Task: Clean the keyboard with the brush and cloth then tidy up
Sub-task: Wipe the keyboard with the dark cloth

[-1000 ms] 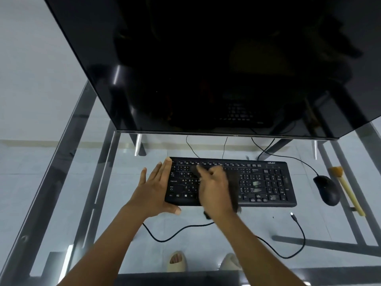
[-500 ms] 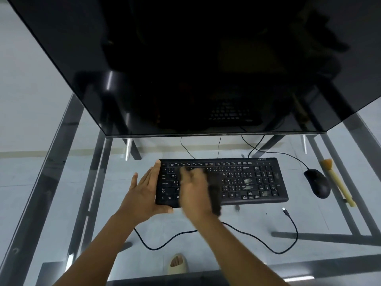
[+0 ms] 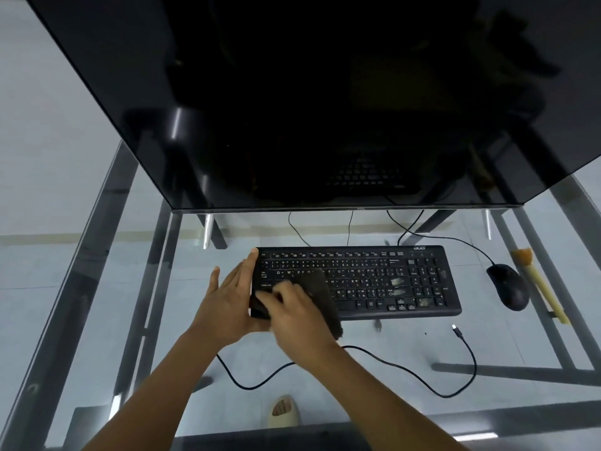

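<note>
The right hand [image 3: 299, 315], pressing the dark fuzzy cloth [image 3: 320, 297], has swept leftward across the black plastic keyboard [image 3: 374, 281] until it sits just beside the left hand [image 3: 227, 301].

Cloth on the keys, left end of the board

I see my right hand [image 3: 297, 315] pressing a dark cloth [image 3: 320, 296] onto the black Acer keyboard [image 3: 374, 281] (left side), left hand [image 3: 227, 301] flat against its left edge; brush [image 3: 538, 284] lies right of the mouse [image 3: 509, 286] on the glass desk [image 3: 97, 288].
</note>
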`<action>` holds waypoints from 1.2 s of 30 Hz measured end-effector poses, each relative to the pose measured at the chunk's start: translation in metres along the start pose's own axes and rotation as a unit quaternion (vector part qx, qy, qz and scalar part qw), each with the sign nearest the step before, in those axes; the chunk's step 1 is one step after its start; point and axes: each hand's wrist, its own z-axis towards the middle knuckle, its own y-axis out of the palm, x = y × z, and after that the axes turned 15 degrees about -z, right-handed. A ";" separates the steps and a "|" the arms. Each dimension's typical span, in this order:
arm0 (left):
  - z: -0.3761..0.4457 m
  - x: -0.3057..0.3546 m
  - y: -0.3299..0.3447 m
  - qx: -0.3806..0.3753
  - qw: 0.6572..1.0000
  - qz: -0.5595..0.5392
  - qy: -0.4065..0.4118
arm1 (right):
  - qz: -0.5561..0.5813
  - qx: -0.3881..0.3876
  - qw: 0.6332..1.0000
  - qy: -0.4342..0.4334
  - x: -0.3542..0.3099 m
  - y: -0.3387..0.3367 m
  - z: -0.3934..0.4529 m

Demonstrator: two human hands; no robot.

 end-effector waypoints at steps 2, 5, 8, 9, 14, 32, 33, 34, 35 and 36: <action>-0.001 -0.002 -0.003 -0.016 1.000 0.000 -0.011 | -0.025 0.037 0.998 0.049 0.029 -0.004 -0.013; -0.001 -0.001 -0.009 -0.034 0.997 0.071 0.002 | -0.034 0.095 0.982 0.161 0.061 -0.010 -0.028; 0.007 0.020 -0.004 0.009 0.994 0.107 0.034 | -0.022 0.093 0.987 0.131 0.041 -0.008 -0.034; 0.012 0.031 0.001 0.021 0.994 0.101 0.046 | -0.016 0.085 0.992 0.094 0.030 -0.005 -0.036; 0.051 0.075 0.042 0.019 0.995 0.055 0.076 | -0.011 0.090 0.981 0.171 0.074 -0.012 -0.060; 0.071 0.100 0.103 0.019 0.987 0.137 0.086 | -0.025 0.126 0.955 0.266 0.132 -0.029 -0.103; 0.071 0.100 0.103 0.017 0.986 0.139 0.088 | -0.043 0.120 0.939 0.320 0.147 -0.033 -0.108; 0.071 0.099 0.103 0.018 0.986 0.140 0.090 | -0.009 0.128 0.917 0.378 0.160 -0.036 -0.112; 0.070 0.100 0.103 0.023 0.986 0.142 0.090 | -0.010 0.151 0.900 0.410 0.170 -0.035 -0.111; 0.071 0.102 0.102 0.029 0.986 0.141 0.089 | -0.017 0.158 0.898 0.410 0.171 -0.031 -0.110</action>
